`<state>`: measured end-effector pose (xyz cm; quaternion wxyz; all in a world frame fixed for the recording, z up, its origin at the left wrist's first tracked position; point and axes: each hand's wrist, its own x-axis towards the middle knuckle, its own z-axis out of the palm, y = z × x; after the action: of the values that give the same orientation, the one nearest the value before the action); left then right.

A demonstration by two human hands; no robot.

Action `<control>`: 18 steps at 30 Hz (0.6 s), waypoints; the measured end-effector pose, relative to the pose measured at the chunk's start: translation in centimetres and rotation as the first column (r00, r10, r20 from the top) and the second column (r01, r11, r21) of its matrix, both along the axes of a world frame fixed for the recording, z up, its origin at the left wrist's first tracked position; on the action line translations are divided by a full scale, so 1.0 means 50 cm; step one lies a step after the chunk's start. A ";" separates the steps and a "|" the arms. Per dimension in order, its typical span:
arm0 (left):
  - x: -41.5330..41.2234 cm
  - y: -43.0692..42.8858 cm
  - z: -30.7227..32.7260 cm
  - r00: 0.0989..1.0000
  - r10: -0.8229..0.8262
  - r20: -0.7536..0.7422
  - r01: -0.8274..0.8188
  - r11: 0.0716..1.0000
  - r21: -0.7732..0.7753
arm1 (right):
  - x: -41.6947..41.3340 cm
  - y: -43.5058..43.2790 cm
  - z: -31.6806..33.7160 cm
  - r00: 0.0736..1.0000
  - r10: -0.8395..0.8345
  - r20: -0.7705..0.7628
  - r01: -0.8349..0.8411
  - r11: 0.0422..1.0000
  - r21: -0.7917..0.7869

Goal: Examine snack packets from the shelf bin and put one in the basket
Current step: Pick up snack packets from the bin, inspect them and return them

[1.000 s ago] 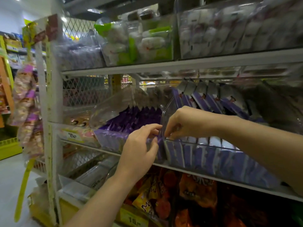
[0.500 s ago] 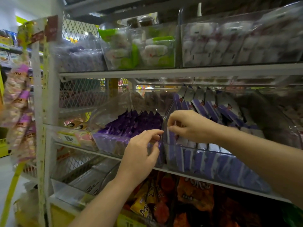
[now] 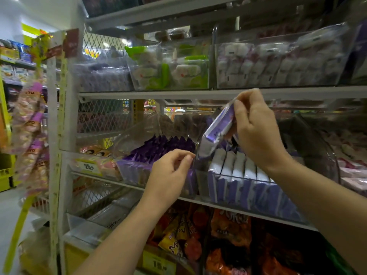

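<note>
the right hand is right of the frame's centre, just under the edge of the upper shelf. its fingers and thumb are clamped on the top end of a purple and white snack packet. the packet hangs tilted, its top end up by the shelf edge and its lower end pointing down and left, above the clear shelf bin and just over the packets inside. in that bin a row of matching packets stands on edge, packed side by side, white tops up and purple faces against the clear front wall.

the left hand is lower, just left of centre, at the bin's left front corner. its fingers are loosely curled, with the index fingertip right beside the bin's clear side wall. i cannot tell whether they pinch that wall or only hover by it.

just left of the bin, a second clear bin holds darker purple packets. a yellow price tag sits on the shelf front further left. on the upper shelf are clear bins of green and white packs. below, in the lower middle of the frame, lie orange and red bags. a strip of hanging snack bags dangles at the far left.
</note>
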<state>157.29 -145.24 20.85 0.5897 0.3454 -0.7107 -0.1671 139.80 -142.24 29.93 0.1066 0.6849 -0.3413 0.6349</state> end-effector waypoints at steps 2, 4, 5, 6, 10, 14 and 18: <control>0.001 0.022 0.011 0.981 -0.123 -0.152 0.153 0.966 0.206 | 0.012 0.032 -0.027 0.998 0.044 0.042 -0.041 0.996 -0.081; 0.006 0.045 0.018 0.930 -0.244 -0.274 0.339 0.856 0.389 | 0.027 0.056 -0.068 0.989 0.115 0.088 -0.102 0.986 -0.131; 0.012 0.055 0.016 0.898 -0.296 -0.324 0.419 0.798 0.434 | 0.037 0.065 -0.092 0.984 0.146 0.100 -0.129 0.978 -0.162; 0.018 0.064 0.013 0.861 -0.344 -0.374 0.493 0.745 0.450 | 0.048 0.071 -0.117 0.979 0.176 0.104 -0.154 0.970 -0.187; 0.054 0.100 -0.021 0.742 -0.448 -0.500 0.656 0.639 0.401 | 0.101 0.072 -0.223 0.949 0.307 0.072 -0.295 0.945 -0.141; 0.100 0.110 -0.092 0.773 -0.342 -0.535 0.585 0.711 0.390 | 0.134 0.059 -0.318 0.908 0.406 0.105 -0.411 0.911 0.023; 0.153 0.116 -0.184 0.862 -0.263 -0.434 0.462 0.759 0.458 | 0.163 0.049 -0.386 0.799 0.478 0.365 -0.579 0.776 0.251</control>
<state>164.95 -139.46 11.65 0.5359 0.3179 -0.5722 -0.5332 147.96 -139.80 10.65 -0.2511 0.6638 -0.2518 0.6579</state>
